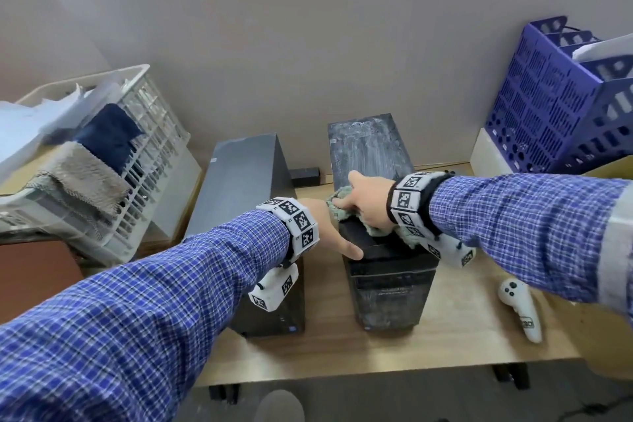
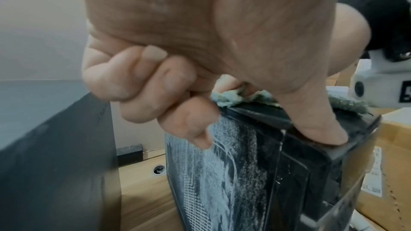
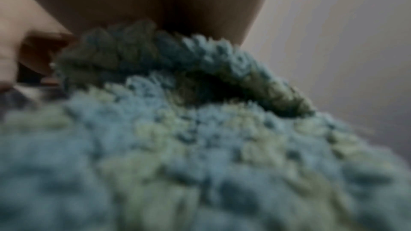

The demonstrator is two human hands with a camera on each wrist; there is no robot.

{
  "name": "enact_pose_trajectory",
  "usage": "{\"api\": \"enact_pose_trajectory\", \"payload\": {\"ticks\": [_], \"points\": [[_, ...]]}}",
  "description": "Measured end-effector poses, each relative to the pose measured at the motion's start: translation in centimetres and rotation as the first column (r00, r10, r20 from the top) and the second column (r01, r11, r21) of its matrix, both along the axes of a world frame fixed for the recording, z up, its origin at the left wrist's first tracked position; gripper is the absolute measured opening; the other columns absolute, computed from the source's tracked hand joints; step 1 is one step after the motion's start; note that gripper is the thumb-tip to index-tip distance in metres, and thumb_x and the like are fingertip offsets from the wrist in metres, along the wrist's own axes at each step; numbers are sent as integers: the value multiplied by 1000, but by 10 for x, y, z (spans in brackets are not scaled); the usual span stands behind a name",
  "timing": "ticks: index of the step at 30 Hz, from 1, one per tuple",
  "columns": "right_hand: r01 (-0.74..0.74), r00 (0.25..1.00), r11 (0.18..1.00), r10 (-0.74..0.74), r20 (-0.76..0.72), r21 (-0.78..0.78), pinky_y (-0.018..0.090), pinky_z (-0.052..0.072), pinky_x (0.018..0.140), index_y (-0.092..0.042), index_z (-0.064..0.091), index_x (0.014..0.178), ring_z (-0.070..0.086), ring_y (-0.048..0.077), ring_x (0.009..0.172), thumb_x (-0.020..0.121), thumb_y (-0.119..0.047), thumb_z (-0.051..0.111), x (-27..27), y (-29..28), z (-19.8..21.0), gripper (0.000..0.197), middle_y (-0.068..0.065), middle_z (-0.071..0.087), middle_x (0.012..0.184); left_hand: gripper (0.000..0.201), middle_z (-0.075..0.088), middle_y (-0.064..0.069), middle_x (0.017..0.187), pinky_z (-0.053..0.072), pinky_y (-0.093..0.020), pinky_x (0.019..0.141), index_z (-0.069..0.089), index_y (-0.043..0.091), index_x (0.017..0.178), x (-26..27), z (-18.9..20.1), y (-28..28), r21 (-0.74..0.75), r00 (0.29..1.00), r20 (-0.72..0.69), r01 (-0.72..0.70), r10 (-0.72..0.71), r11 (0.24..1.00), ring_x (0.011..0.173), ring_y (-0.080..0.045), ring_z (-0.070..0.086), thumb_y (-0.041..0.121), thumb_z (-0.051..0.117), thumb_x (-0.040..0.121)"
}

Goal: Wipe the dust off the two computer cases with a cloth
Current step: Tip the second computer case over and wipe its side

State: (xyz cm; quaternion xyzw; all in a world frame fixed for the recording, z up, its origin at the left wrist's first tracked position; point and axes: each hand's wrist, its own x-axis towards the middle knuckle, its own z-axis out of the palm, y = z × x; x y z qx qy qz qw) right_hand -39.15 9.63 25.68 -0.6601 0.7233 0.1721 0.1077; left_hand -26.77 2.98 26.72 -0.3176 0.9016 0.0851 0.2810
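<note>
Two dark computer cases stand side by side on a wooden desk. The left case has a plain grey top. The right case has a top streaked with pale dust, and its left side panel is dusty too. My right hand holds a bunched blue-green cloth and presses it on the front part of the right case's top. That cloth fills the right wrist view. My left hand grips the right case's front left top edge, thumb on top and curled fingers against the side.
A white basket with cloths draped over its rim stands at the left. At the back right is a blue file rack. A white controller lies on the desk right of the cases. A small black box sits behind them.
</note>
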Motion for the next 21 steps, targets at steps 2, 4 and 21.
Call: {"api": "enact_pose_trajectory", "payload": {"ticks": [2, 4, 21], "points": [[-66, 997, 997, 67, 25, -26, 33, 45, 63, -54, 36, 134, 50, 19, 66, 83, -25, 65, -1, 13, -11, 65, -2, 19, 100, 78, 64, 4, 92, 54, -37, 87, 56, 24, 103, 1, -3, -1, -1, 1000, -21, -15, 15, 1000, 88, -18, 63, 86, 67, 57], [-143, 987, 989, 145, 63, -34, 36, 50, 64, -54, 42, 123, 48, 20, 65, 84, -25, 63, -1, 34, -22, 52, -3, 15, 92, 85, 66, 4, 88, 56, -37, 83, 61, 27, 104, 1, -8, -2, 13, 999, -36, -39, 39, 999, 83, -16, 65, 90, 67, 47], [-22, 999, 1000, 23, 42, -3, 34, 45, 74, -37, 38, 138, 47, 20, 71, 84, -20, 64, 4, 33, -9, 62, 3, 25, 113, 82, 66, 2, 81, 58, -35, 77, 61, 20, 92, -6, 7, 5, -82, 994, 68, 88, -83, 993, 78, -17, 65, 93, 58, 56]]}}
